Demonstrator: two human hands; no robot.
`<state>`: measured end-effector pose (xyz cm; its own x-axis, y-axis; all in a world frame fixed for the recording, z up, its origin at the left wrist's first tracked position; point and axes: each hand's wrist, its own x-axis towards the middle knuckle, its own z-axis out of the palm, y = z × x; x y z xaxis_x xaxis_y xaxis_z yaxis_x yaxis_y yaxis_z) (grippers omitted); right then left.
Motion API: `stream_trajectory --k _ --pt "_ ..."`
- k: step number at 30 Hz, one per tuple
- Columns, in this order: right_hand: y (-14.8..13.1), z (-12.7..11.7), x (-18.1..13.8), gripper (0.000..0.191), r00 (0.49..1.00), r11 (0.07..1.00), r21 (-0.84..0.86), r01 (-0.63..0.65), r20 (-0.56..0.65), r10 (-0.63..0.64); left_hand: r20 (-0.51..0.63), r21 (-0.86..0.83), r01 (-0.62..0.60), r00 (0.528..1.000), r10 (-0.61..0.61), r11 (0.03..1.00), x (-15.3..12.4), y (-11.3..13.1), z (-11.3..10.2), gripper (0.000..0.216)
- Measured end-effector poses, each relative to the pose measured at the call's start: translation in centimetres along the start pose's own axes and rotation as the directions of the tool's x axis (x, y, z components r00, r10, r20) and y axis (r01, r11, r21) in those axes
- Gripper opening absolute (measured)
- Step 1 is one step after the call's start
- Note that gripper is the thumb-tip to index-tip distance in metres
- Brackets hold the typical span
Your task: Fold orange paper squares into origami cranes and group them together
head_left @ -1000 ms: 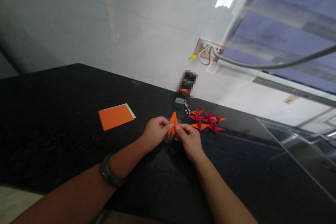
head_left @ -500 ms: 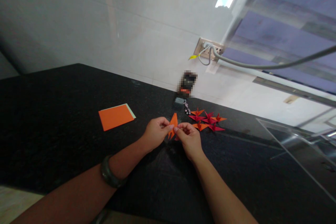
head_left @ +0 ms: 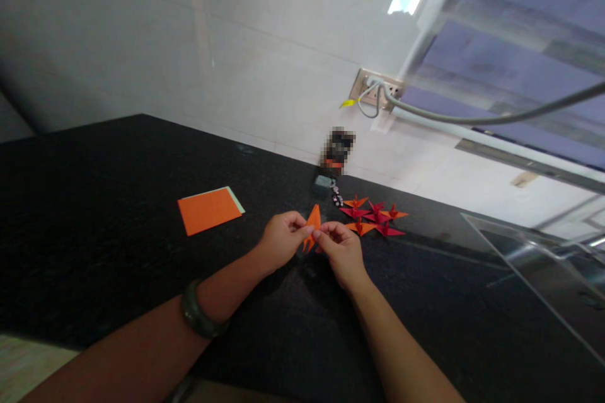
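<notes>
Between both hands is a piece of folded orange origami paper (head_left: pixel 314 218), its long point upward and two narrow points below. My left hand (head_left: pixel 284 240) pinches its left side between thumb and fingers. My right hand (head_left: pixel 341 249) pinches the right side, thumb close to the other thumb at the middle. Just beyond my right hand, several finished paper cranes (head_left: pixel 378 215) in red and orange lie grouped on the dark counter. Off to the left rests a stack of orange paper (head_left: pixel 210 211), with a pale green sheet showing at its edge.
The black speckled counter (head_left: pixel 118 214) meets a pale tiled wall. A phone-like object (head_left: pixel 338 150), blurred out, leans there by a small grey block (head_left: pixel 323 183) and a beaded strap (head_left: pixel 336 194). A socket with a cable (head_left: pixel 377 89) is above. At right is a sink (head_left: pixel 558 271).
Hardly anything differs. Both hands stay on the folded paper, with only a slight shift of the fingers and thumbs.
</notes>
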<state>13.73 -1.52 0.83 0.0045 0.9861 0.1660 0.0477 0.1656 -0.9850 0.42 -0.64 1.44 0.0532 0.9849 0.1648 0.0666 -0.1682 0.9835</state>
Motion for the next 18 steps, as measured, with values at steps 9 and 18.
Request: stream_trajectory --k 9,18 --pt "-0.34 0.33 -0.18 0.018 0.999 0.995 0.089 -0.045 0.008 0.044 0.015 -0.011 -0.002 1.0 0.002 1.0 0.06 -0.4 -0.02 0.016" --pt "-0.05 0.19 -0.02 0.021 0.978 0.943 0.271 -0.195 0.127 0.165 0.05 -0.056 0.036 0.998 -0.033 0.998 0.0 -0.09 -0.03 0.017"
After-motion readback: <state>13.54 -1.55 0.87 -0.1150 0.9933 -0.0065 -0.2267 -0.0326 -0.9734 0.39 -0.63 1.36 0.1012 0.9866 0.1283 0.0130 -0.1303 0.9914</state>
